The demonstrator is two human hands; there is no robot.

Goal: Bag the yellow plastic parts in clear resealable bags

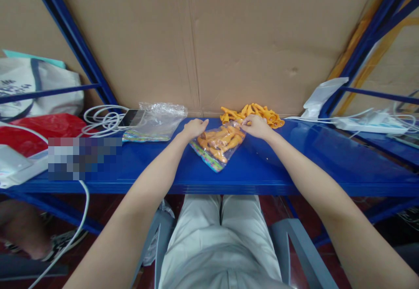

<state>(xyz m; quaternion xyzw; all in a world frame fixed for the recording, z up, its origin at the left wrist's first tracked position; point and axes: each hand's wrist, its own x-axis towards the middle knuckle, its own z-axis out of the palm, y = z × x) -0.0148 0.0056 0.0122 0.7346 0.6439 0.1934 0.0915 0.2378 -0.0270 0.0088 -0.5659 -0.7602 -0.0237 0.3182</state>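
A clear plastic bag (218, 142) with a colourful printed strip along its near edge lies on the blue table in front of me. Several orange pieces, tapered and flared at one end, are inside it. At the bag's far left side rests my left hand (194, 129), its thumb stretched out and its other fingers mostly hidden. My right hand (257, 126) is closed, fingertips pinched at the bag's far right corner. Just behind that hand, a loose pile of similar orange pieces (262, 111) sits against the cardboard.
Left of the bag lie another clear plastic bag (163, 121), a phone (132, 118) and a coiled white cable (101, 121). A red bag (52, 132) and power strip are farther left. Cardboard (196, 40) backs the blue table (262, 166). White cables and a power strip (373, 124) lie right.
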